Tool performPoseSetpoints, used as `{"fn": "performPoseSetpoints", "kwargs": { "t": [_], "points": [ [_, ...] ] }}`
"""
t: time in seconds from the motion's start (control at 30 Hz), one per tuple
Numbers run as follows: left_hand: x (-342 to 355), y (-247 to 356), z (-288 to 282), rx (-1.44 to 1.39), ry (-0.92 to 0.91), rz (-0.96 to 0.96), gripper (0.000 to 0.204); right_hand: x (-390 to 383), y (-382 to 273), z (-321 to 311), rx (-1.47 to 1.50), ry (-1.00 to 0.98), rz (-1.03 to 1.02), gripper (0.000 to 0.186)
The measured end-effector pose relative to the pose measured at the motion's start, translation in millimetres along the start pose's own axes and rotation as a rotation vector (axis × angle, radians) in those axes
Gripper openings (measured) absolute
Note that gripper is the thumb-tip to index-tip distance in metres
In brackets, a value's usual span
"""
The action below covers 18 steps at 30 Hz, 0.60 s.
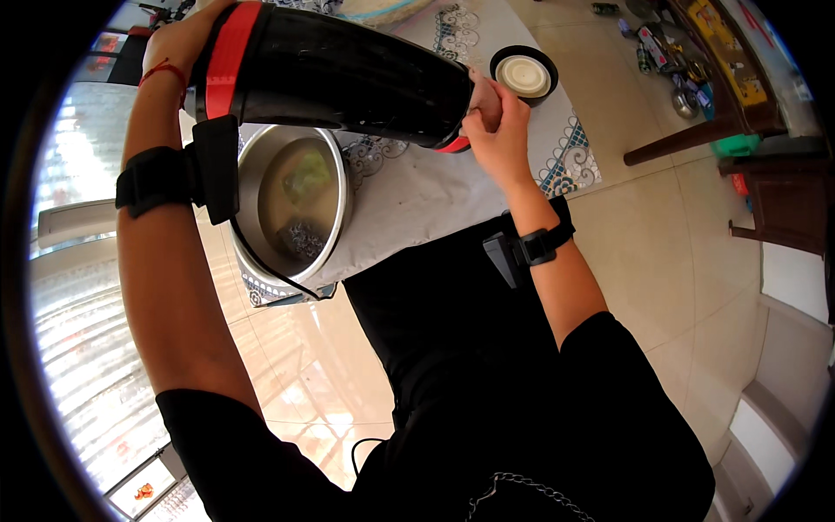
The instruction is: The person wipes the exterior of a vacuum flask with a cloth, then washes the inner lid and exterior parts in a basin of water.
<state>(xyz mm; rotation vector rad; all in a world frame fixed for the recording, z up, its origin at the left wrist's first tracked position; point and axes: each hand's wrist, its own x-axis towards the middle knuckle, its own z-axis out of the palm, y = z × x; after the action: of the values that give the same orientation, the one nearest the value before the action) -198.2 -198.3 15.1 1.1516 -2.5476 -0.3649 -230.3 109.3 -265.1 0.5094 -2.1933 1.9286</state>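
A large black cylinder with red bands (348, 78), which looks like a thermos flask, lies tilted on its side above the table. My left hand (183, 35) grips its broad left end; some of those fingers are hidden behind it. At the narrower right end, my right hand (503, 135) is closed on a pale pink cloth (484, 97), pressed against the rim. Below the flask's left part stands a metal pot (339, 222) of cloudy water. In the water are a green cloth or sponge (306, 177) and a dark scouring pad (302, 239).
A round black lid with a cream centre (524, 76) sits near the table's right edge. The grey patterned tablecloth (404, 204) covers the table. To the right are tiled floor (644, 209), a wooden table leg (674, 143) and scattered metal items (683, 103).
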Motion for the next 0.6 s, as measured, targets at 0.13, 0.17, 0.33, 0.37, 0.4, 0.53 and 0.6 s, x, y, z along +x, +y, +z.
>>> {"fn": "performPoseSetpoints", "kwargs": {
  "t": [0.13, 0.17, 0.33, 0.37, 0.4, 0.53, 0.6],
  "points": [
    [-0.1, 1.9, -0.9, 0.039, 0.025, -0.003, 0.097, -13.7, -8.7, -2.9, -0.063, -0.045, 0.007, 0.063],
    [1.5, -0.1, -0.2, 0.019, 0.003, -0.018, 0.097, -15.6, -10.5, -5.5, -0.050, -0.054, 0.025, 0.063],
    [-5.1, 4.4, -0.8, 0.013, 0.017, -0.049, 0.096, -28.5, 6.3, -32.9, -0.194, -0.013, -0.143, 0.053],
    [1.2, -1.5, -0.5, 0.060, 0.048, -0.035, 0.095, -28.0, 11.3, -42.9, 0.182, -0.024, 0.208, 0.049],
    [2.4, -3.7, 1.0, 0.108, 0.074, -0.020, 0.095, -25.9, 6.7, -48.5, 0.554, -0.034, 0.566, 0.045],
    [3.9, -9.8, -0.3, 0.060, 0.027, -0.015, 0.093, -3.5, -31.3, -41.7, 0.668, -0.106, 0.457, 0.043],
    [4.3, -9.7, -1.4, -0.029, -0.001, -0.045, 0.091, 4.6, -6.2, -21.7, 0.338, -0.074, 0.082, 0.040]
  ]
}}
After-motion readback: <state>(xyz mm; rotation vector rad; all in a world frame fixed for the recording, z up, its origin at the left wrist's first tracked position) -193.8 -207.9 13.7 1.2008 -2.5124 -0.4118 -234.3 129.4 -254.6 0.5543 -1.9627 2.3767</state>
